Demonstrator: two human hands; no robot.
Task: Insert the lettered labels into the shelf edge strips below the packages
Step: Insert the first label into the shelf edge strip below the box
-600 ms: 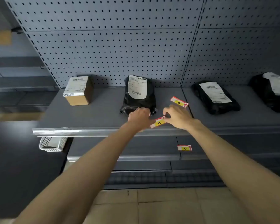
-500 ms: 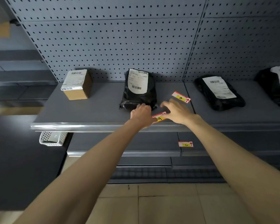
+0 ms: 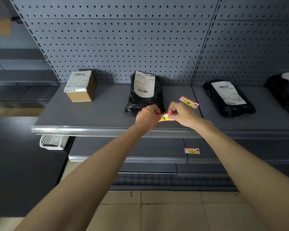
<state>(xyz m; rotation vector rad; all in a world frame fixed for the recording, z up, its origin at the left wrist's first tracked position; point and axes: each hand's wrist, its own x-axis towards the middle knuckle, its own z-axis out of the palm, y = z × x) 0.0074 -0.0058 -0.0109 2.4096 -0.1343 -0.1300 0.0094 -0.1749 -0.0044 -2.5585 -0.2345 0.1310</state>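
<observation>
Two hands — left hand [image 3: 147, 116], right hand [image 3: 182, 114] — pinch one label A [image 3: 164, 117].

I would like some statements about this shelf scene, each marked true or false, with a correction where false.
1. Both hands hold the label marked A. True.
2. The label marked B sits in the edge strip. False: it lies loose on the upper shelf.
3. The cardboard box stands left of the black package. True.
4. The label marked C lies on the floor. False: it is at the lower shelf.
5. The white basket stands on the upper shelf. False: it is below it.
</observation>
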